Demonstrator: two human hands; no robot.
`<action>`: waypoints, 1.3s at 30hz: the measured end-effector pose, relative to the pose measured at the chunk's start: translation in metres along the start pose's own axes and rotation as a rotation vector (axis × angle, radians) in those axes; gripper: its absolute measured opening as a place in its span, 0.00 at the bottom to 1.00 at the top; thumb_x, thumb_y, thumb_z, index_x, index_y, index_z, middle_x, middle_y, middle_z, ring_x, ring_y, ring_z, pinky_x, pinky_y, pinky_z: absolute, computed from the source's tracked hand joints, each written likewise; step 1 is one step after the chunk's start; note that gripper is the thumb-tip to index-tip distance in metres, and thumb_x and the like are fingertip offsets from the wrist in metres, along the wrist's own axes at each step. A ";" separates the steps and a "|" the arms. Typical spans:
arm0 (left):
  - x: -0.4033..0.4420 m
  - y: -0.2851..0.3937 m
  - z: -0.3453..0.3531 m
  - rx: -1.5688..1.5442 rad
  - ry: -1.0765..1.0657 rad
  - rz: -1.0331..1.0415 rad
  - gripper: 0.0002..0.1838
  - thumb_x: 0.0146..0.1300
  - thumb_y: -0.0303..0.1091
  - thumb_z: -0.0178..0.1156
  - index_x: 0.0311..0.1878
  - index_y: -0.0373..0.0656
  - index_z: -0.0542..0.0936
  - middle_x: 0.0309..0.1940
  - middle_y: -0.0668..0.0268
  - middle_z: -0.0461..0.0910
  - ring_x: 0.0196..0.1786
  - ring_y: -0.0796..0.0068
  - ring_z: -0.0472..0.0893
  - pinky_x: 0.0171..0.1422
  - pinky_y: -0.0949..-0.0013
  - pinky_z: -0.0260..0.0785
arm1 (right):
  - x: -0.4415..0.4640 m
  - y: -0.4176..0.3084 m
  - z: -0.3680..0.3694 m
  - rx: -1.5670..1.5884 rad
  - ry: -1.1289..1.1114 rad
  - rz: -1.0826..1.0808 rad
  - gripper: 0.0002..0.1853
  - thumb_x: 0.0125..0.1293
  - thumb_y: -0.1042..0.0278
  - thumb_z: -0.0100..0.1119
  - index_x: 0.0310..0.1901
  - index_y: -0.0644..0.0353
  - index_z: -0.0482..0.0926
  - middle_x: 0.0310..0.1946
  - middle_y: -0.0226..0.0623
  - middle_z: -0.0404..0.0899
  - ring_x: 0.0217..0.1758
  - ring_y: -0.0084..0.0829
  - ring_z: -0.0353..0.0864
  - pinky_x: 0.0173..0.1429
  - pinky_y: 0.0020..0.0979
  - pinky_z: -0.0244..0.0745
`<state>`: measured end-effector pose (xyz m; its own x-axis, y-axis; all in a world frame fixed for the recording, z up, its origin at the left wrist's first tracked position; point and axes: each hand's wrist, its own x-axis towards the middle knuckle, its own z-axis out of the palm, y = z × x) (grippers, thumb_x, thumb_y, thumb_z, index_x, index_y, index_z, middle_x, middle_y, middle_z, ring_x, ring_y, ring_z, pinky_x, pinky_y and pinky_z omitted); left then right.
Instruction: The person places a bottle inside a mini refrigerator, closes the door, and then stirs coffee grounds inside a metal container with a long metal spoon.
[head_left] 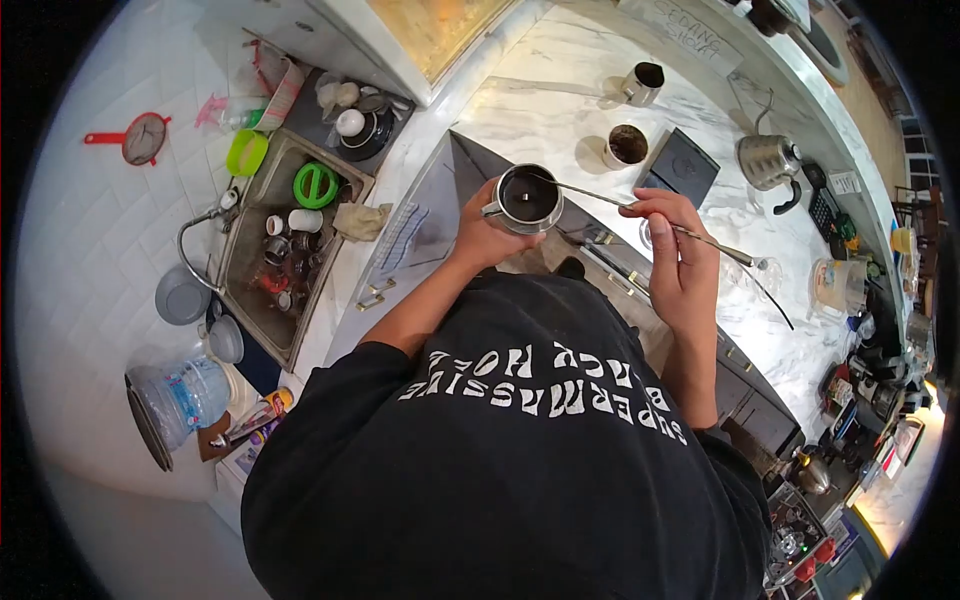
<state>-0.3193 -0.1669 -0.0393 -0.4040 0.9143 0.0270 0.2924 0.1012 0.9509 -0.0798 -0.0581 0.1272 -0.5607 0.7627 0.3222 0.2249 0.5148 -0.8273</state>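
Note:
A metal cup [529, 198] with dark liquid in it is in my left hand [492, 228], whose fingers wrap round its side. My right hand [678, 245] pinches a long thin metal rod [597, 194]; the rod's far end reaches to the cup's rim. Beyond my hands on the marble counter stand a cup with dark brown grounds [627, 146] and a small metal jug [643, 84]. A flat dark scale [682, 168] lies right of the grounds cup.
At the left, a sink [237, 262] holds several dishes, with a faucet [184, 240] beside it. A gooseneck kettle [768, 162] stands at the right of the counter. Glassware [765, 275] and a plastic tub [838, 284] sit further right. Cabinet handles [376, 292] face me.

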 end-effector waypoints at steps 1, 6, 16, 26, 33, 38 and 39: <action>0.003 0.004 0.005 -0.037 -0.002 0.011 0.44 0.41 0.39 0.89 0.64 0.42 0.79 0.56 0.64 0.87 0.59 0.72 0.86 0.67 0.65 0.78 | -0.001 0.002 -0.005 -0.008 0.009 0.000 0.10 0.80 0.74 0.54 0.46 0.65 0.86 0.47 0.47 0.87 0.57 0.45 0.87 0.61 0.39 0.78; 0.017 0.010 0.041 -0.122 -0.053 0.065 0.43 0.42 0.37 0.88 0.64 0.41 0.79 0.55 0.63 0.87 0.58 0.72 0.86 0.67 0.65 0.77 | -0.008 0.013 -0.039 0.010 0.059 0.045 0.10 0.80 0.75 0.53 0.47 0.66 0.86 0.47 0.47 0.88 0.58 0.43 0.87 0.61 0.38 0.78; 0.044 0.045 0.132 -0.393 -0.159 0.095 0.40 0.46 0.31 0.87 0.64 0.38 0.79 0.56 0.63 0.86 0.59 0.73 0.85 0.67 0.66 0.76 | -0.020 0.054 -0.114 0.049 0.183 0.052 0.12 0.82 0.74 0.51 0.47 0.70 0.85 0.46 0.46 0.89 0.52 0.40 0.88 0.61 0.37 0.79; 0.050 0.054 0.134 -0.202 -0.125 0.154 0.41 0.45 0.34 0.87 0.63 0.39 0.79 0.55 0.62 0.87 0.58 0.72 0.85 0.67 0.65 0.77 | -0.006 0.062 -0.120 0.124 0.175 0.029 0.11 0.82 0.74 0.52 0.47 0.68 0.84 0.47 0.48 0.88 0.48 0.37 0.89 0.57 0.35 0.80; 0.059 0.022 0.089 -0.065 -0.041 0.052 0.42 0.40 0.37 0.88 0.61 0.40 0.81 0.56 0.62 0.86 0.59 0.68 0.86 0.67 0.63 0.77 | 0.022 0.052 -0.076 0.067 0.077 -0.014 0.09 0.80 0.74 0.54 0.47 0.67 0.84 0.47 0.49 0.88 0.51 0.43 0.88 0.56 0.36 0.80; 0.070 0.018 0.034 0.119 0.050 0.065 0.44 0.39 0.41 0.89 0.62 0.42 0.81 0.56 0.61 0.86 0.61 0.62 0.85 0.69 0.60 0.76 | 0.053 0.036 -0.032 0.069 0.012 -0.021 0.09 0.80 0.73 0.55 0.47 0.65 0.85 0.45 0.45 0.89 0.53 0.42 0.87 0.60 0.38 0.78; 0.071 0.015 0.022 0.145 0.067 0.054 0.44 0.39 0.41 0.89 0.63 0.42 0.80 0.56 0.61 0.86 0.61 0.61 0.85 0.69 0.59 0.76 | 0.060 0.033 -0.022 0.066 -0.002 -0.025 0.09 0.80 0.73 0.55 0.47 0.65 0.85 0.45 0.45 0.89 0.54 0.42 0.87 0.60 0.38 0.78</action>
<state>-0.3240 -0.0918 -0.0298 -0.4400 0.8923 0.1015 0.4352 0.1130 0.8932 -0.0887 0.0134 0.1294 -0.5671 0.7490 0.3426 0.1576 0.5070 -0.8474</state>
